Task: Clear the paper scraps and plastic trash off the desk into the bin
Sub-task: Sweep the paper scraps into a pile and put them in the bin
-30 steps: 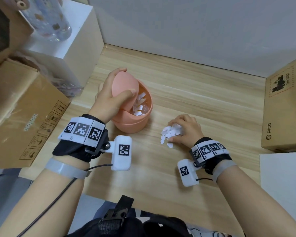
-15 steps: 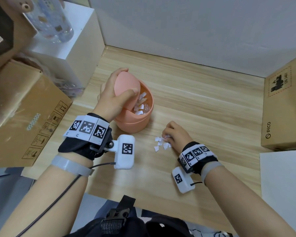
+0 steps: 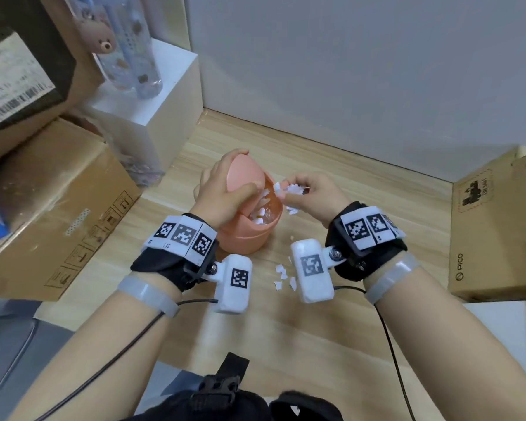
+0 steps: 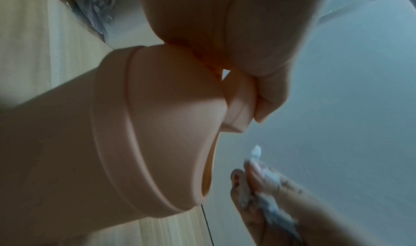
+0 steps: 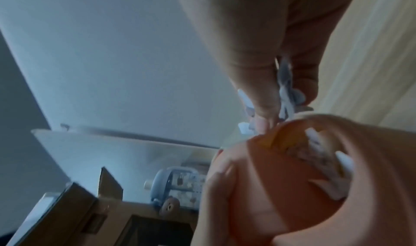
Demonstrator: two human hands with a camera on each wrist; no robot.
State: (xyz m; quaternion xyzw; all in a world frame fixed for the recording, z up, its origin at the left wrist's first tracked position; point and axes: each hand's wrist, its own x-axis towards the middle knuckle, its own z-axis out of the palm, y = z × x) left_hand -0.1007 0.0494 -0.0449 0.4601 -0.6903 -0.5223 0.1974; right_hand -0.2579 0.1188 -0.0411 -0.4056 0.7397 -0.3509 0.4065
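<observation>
Paper scraps (image 3: pixel 292 190), small torn white pieces, are bunched in the right hand (image 3: pixel 316 194), whose fingers curl around them just beside the rim of a small peach-pink bin (image 3: pixel 249 235). That bin, standing upright on the wooden desk (image 3: pixel 331 314), is the landmark for everything else. Its swing lid (image 3: pixel 243 174) is tipped back and gripped by the left hand (image 3: pixel 225 196), thumb on the side facing the opening and fingers wrapped over the top, so the mouth stands open. Inside the bin lie more white scraps (image 3: pixel 260 212) (the right wrist view shows them piled against the inner wall). On the desk, on the person's side of the bin and slightly to its right, a few loose scraps (image 3: pixel 281 276) remain, next to the white camera pod on the right wrist. Left of the bin sit a large cardboard box (image 3: pixel 52 208) and a white block (image 3: pixel 152 117) carrying a patterned clear bottle (image 3: pixel 131 50). Well to the right of the bin stands another cardboard box (image 3: pixel 489 235) printed PICO.
</observation>
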